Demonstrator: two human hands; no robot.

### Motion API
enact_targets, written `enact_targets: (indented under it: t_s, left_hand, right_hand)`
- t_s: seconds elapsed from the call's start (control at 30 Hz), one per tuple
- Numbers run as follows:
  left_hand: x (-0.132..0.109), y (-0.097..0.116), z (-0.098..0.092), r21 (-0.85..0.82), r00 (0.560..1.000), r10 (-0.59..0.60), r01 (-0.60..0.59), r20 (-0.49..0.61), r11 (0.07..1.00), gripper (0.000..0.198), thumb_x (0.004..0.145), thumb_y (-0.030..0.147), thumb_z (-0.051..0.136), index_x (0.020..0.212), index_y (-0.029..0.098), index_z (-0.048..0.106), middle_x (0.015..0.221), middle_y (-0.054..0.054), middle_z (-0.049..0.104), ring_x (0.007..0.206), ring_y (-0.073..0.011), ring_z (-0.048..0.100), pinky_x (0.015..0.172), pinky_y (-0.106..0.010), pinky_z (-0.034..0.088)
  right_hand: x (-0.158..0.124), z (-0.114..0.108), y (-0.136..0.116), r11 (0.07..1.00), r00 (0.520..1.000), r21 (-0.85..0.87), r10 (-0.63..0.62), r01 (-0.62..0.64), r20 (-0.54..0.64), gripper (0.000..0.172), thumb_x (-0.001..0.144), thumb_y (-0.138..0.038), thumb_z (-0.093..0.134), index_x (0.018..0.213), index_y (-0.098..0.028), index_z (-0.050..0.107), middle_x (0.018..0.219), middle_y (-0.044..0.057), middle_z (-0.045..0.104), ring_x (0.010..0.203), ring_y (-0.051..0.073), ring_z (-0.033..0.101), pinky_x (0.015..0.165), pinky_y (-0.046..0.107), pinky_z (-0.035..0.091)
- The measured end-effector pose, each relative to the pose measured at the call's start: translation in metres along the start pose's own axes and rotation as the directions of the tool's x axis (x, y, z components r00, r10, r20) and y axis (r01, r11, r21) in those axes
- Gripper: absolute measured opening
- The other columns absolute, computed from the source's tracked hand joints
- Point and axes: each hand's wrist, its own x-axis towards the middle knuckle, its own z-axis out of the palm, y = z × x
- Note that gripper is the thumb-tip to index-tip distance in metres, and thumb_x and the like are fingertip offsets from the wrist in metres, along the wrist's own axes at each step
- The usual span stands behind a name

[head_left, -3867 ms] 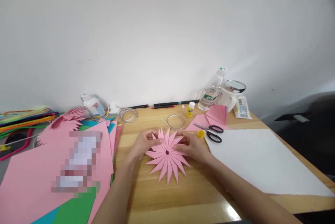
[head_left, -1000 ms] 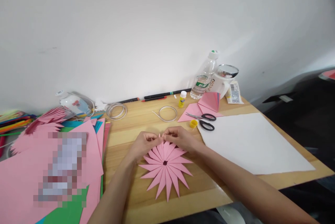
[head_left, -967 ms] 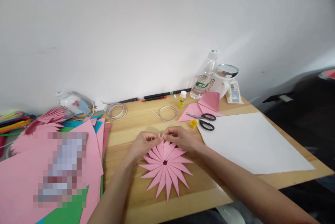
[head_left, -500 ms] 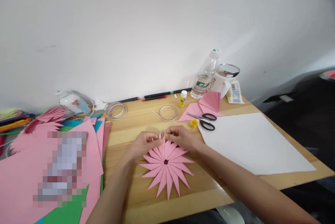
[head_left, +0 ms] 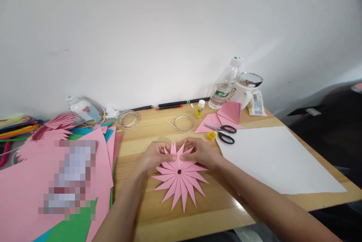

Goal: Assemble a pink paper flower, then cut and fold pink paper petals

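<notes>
I noted a change of grip. Half a second earlier, the right hand (head_left: 201, 152) pinched a tip at the top edge of the pink paper star (head_left: 181, 178); now its thumb lay lower, across the upper right points. The left hand (head_left: 155, 155) held the upper left points, fingers closed lightly, as were the right's. Upper tips showed between them. The star lay on or just above the counter (head_left: 158, 227). I judged this a shift from single tips to adjusting overlapping points.
</notes>
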Motion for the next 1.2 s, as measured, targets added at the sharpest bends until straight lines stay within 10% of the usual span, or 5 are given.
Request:
enact_targets:
  t_s: [0.6,0.9,1.2]
  left_hand:
    - [0.0,0.001,0.006,-0.03,0.997,0.01,-0.012,-0.07,0.999,0.033,0.043,0.03,0.081,0.059,0.011,0.059,0.041,0.004,0.053,0.034,-0.0059,0.043,0.035,-0.016,0.027]
    - [-0.008,0.007,-0.022,-0.305,0.972,0.075,-0.142,-0.221,0.942,0.047,0.063,0.055,0.064,0.08,0.011,0.065,0.07,-0.008,0.069,0.054,-0.0151,0.06,0.049,-0.024,0.043]
    - [-0.004,0.002,-0.017,-0.451,0.97,0.09,-0.187,-0.227,0.873,0.032,0.047,0.027,0.082,0.068,0.011,0.063,0.061,-0.005,0.068,0.055,-0.0153,0.062,0.058,-0.027,0.048]
  right_hand:
    - [0.003,0.006,-0.003,0.997,0.994,-0.08,0.001,-0.01,-0.107,0.04,0.05,-0.024,0.077,0.085,-0.015,0.06,0.064,0.0,0.063,0.058,0.014,0.058,0.05,0.022,0.041]
    - [0.006,0.006,0.0,0.963,0.971,0.257,-0.019,0.081,-0.237,0.031,0.062,-0.038,0.071,0.08,-0.017,0.057,0.07,0.002,0.065,0.06,0.016,0.06,0.058,0.028,0.046]
    - [0.005,0.005,-0.002,0.925,0.995,0.379,0.016,0.022,-0.098,0.049,0.05,-0.03,0.08,0.091,-0.016,0.057,0.084,0.007,0.068,0.076,0.023,0.065,0.069,0.034,0.05]
